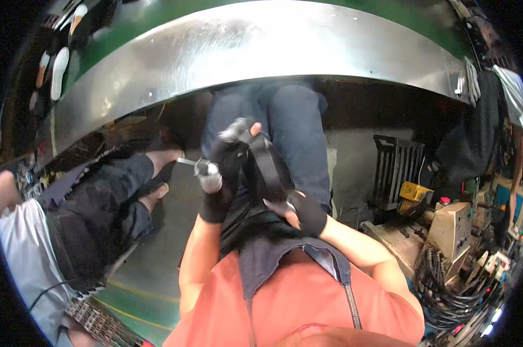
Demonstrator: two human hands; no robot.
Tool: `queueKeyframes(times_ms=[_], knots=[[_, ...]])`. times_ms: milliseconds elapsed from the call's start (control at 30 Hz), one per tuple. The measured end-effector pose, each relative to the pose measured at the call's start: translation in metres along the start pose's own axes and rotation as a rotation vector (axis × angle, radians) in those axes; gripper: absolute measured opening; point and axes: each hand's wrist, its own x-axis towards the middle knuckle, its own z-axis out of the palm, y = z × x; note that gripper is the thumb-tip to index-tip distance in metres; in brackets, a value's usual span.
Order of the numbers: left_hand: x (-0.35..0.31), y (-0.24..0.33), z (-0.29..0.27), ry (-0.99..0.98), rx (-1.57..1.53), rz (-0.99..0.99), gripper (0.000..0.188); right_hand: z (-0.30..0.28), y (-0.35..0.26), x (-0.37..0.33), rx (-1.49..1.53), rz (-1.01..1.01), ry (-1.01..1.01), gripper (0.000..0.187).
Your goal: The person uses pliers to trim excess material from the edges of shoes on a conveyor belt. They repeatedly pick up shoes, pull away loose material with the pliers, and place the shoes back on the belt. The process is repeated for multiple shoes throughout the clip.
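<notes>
A long dark piece (pixel 268 168), narrow and smooth with a paler grey face, lies slantwise over my lap; its kind I cannot make out. My left hand (pixel 222 168), in a black fingerless glove with silver-grey tape round the fingers and thumb, curls over its far left end. A thin light rod (pixel 187 162) sticks out beside the taped thumb; whether the hand grips it is unclear. At the near end, my right hand (pixel 300 213), also in a black fingerless glove, closes on the piece with thumb and fingers. Slight blur covers the left fingertips.
Ahead of my knees curves a shiny metal bench edge (pixel 261 49) with a green surface behind. Pale shoe soles (pixel 59 73) lie at the far left. Another person (pixel 93 220) sits at left. Right are a grey machine box (pixel 451 228), a yellow part (pixel 414 195) and coiled black cables (pixel 440 274).
</notes>
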Motion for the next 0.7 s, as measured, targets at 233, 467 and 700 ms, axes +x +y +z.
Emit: queueKeyframes(times_ms=[233, 467, 700], knots=[[-0.056, -0.085, -0.025, 0.186, -0.419, -0.279, 0.057, -0.016, 0.030, -0.080, -0.165, -0.147, -0.272, 0.052], [-0.053, -0.078, -0.021, 0.086, -0.208, -0.344, 0.060, -0.011, 0.062, -0.077, -0.217, -0.313, -0.256, 0.058], [-0.031, -0.023, 0.010, 0.090, -0.312, -0.324, 0.043, 0.044, 0.116, -0.074, 0.378, 0.106, -0.151, 0.044]])
